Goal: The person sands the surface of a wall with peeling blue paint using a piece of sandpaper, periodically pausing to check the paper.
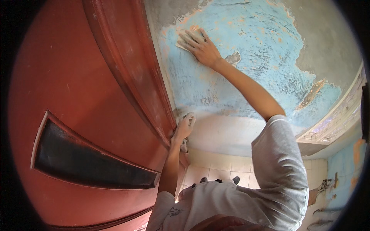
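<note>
My right hand [202,49] lies flat, fingers spread, on a pale sheet, likely sandpaper [182,42], pressed against the upper left of a wall patch of worn light-blue paint [196,78]. Orange spots and dark scrape marks cover the paint, with bare grey plaster around it. My left hand [186,125] is lower down, beside the red door frame [156,95], with its fingers curled; a small dark thing seems to be at the fingertips, too unclear to name. Just below that wrist a metal piece sits on the frame's edge.
A red door [86,95] with a dark glass panel [92,158] fills the left side. At right are a window opening with a grille [326,127] and loose wires [325,184]. Pale floor tiles [221,173] show below, by my feet.
</note>
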{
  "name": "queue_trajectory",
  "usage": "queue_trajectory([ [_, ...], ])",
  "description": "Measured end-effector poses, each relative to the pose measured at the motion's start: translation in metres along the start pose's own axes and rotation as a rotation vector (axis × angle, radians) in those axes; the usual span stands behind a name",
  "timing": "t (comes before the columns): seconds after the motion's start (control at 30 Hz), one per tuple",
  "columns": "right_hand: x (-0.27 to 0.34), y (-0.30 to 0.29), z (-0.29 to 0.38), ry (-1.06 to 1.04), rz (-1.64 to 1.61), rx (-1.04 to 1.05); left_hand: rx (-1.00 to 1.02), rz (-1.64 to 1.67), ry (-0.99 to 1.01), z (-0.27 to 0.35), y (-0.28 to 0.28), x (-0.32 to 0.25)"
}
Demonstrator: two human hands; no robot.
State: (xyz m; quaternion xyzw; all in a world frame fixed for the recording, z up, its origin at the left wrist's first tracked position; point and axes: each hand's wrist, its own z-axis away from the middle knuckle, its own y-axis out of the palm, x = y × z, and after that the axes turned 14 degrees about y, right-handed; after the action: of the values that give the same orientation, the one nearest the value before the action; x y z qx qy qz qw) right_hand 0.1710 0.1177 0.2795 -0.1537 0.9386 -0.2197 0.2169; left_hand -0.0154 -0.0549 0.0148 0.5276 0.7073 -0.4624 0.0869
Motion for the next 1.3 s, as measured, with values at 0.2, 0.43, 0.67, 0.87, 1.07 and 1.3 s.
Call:
queue_trajectory([
  [0.2,-0.04,-0.053,-0.041,0.272,0.068,-0.259,-0.009,-0.087,0.033,0.003,-0.001,0.007],
  [0.43,0.008,0.0,0.065,-0.485,0.205,0.682,-0.071,-0.134,0.006,0.012,-0.007,-0.041],
  [0.67,0.127,-0.037,0.294,0.328,-0.892,0.85,-0.364,0.12,-0.025,0.092,0.009,-0.116],
  [0.87,0.229,-0.159,0.453,1.246,-1.45,0.804,-0.237,-0.009,-0.13,0.189,0.06,-0.137],
  [1.07,0.252,-0.236,0.498,1.824,-1.741,0.7,-0.196,0.856,-0.711,0.244,0.098,-0.166],
  [1.3,0.243,-0.279,0.506,1.658,-1.151,0.545,0.149,0.452,-0.467,0.242,0.096,-0.156],
])
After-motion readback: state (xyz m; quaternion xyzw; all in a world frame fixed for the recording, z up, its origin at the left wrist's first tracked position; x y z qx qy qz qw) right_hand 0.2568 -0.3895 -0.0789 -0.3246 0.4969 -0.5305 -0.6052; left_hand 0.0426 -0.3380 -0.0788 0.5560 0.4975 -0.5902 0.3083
